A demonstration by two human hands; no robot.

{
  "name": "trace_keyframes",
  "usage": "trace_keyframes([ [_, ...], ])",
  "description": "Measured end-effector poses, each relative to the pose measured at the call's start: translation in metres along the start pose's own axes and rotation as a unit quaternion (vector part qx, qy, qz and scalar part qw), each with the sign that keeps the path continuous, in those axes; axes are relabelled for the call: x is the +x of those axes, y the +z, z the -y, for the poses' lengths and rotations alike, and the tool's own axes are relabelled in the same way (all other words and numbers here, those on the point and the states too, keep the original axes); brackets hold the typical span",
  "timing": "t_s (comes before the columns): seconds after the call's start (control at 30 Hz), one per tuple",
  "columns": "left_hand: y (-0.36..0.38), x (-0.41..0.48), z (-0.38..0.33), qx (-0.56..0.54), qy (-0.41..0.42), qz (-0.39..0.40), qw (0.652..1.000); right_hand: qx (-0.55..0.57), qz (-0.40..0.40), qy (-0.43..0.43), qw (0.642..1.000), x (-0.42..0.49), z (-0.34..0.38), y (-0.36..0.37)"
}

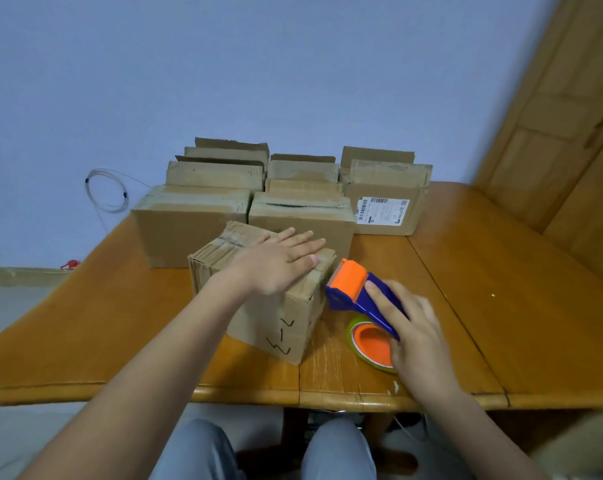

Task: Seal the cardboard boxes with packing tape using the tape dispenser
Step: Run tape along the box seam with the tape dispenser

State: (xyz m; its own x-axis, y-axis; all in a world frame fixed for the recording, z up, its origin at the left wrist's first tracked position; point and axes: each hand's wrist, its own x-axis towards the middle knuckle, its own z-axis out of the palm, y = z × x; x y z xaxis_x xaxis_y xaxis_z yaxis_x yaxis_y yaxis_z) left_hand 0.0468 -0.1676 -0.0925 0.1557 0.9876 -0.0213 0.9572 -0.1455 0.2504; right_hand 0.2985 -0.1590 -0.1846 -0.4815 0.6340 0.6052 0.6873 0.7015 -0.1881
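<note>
1. Presses the left hand [279, 263] flat on top of the small cardboard box [275, 320], fingers straight and slightly spread, tips reaching toward the top's far right edge.
2. Grips the tape dispenser [357, 294] in the right hand [419, 337]: fingers curled round the blue handle, index finger laid along it toward the orange head.
3. Holds that dispenser just beside the small box's right face, toothed orange end up by the box's upper right corner; cannot tell whether touching or a hair apart.
4. Carries the tape roll [371, 344] with its orange hub under the handle, low over the wooden table [500, 306], partly hidden behind the right hand.
5. Finds the small box near the front middle of the table, turned at an angle, with black marker scrawls on its near face.
6. Behind it, touching or nearly so, shows two larger closed boxes side by side: the left box [189, 230] and the middle box [303, 223].
7. To their right, sets out a labelled box [386, 188] bearing a white shipping label [383, 211], flaps standing up.
8. Farther back, lines up open boxes [220, 173] with raised flaps against the blue wall.
9. Elsewhere takes in a coiled white cable [106, 190] at the wall on the left, a small red thing [70, 264] on the floor, wooden cabinet doors [552, 150] on the right, and knees in grey trousers [338, 452] below the table's edge.
</note>
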Motion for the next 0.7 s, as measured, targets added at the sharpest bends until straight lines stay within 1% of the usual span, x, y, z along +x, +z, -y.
trace_keyframes([
  [0.13, -0.001, -0.001, 0.000, 0.009, 0.006, 0.001, 1.000, -0.027, 0.003, 0.020, 0.999, -0.017, -0.007, -0.003],
  [0.43, 0.000, 0.000, -0.001, 0.026, -0.003, 0.001, 1.000, -0.090, 0.028, -0.018, 0.995, 0.003, -0.001, -0.016],
  [0.57, 0.001, 0.001, -0.002, 0.029, -0.003, -0.005, 1.000, -0.071, 0.049, -0.019, 0.996, 0.005, 0.000, -0.013],
  [0.7, 0.001, 0.001, -0.001, 0.020, 0.000, -0.008, 1.000, -0.030, 0.049, 0.009, 0.998, -0.007, -0.007, -0.013],
])
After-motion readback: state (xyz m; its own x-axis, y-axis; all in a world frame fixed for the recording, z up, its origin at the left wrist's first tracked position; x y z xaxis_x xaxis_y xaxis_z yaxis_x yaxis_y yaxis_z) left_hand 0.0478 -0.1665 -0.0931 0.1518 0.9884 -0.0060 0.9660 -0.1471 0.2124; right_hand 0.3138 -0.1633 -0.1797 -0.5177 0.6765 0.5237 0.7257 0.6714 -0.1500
